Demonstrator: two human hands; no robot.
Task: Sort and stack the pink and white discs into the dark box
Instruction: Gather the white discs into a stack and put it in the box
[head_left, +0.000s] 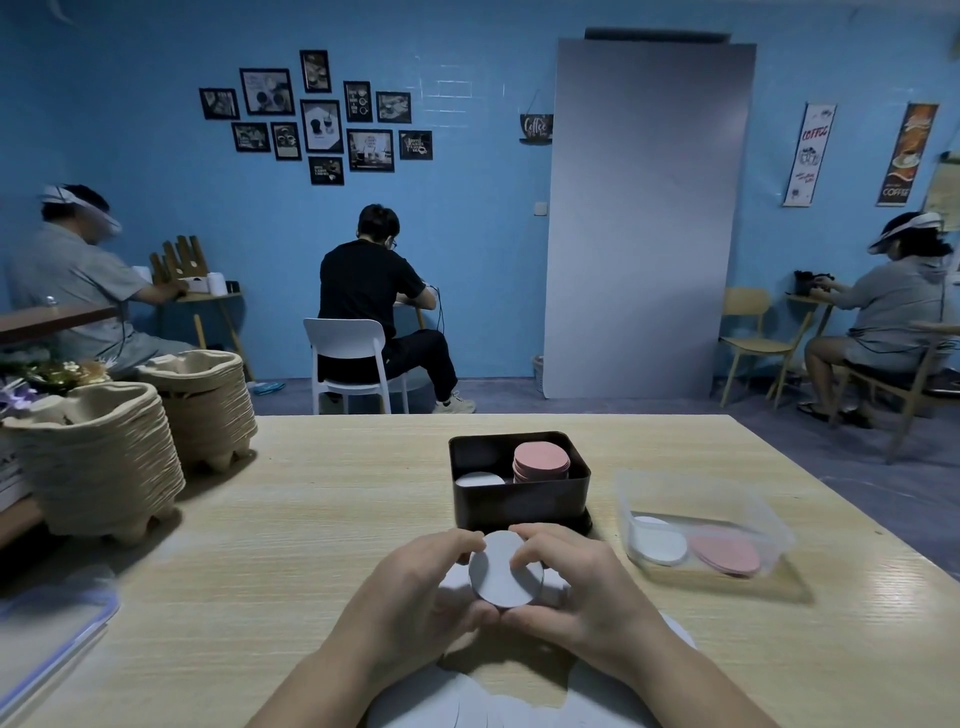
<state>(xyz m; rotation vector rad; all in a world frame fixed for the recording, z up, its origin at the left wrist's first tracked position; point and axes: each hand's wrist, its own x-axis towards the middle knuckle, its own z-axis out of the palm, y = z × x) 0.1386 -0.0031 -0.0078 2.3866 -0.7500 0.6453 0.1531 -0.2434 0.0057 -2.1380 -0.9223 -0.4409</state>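
Note:
A small stack of white discs (501, 571) is held above the table between my left hand (421, 597) and my right hand (576, 587), fingers of both curled round its edge. Just beyond stands the dark box (519, 501); inside it a tall pink stack (541, 460) stands on the right and a low white stack (479, 479) lies on the left. More loose white discs (457, 701) lie on the table under my wrists, partly hidden.
A clear plastic tub (706, 525) at the right holds white and pink discs. Two stacks of pulp trays (104, 457) stand at the left. A clear lid (47, 639) lies at the near left edge. People sit at tables beyond.

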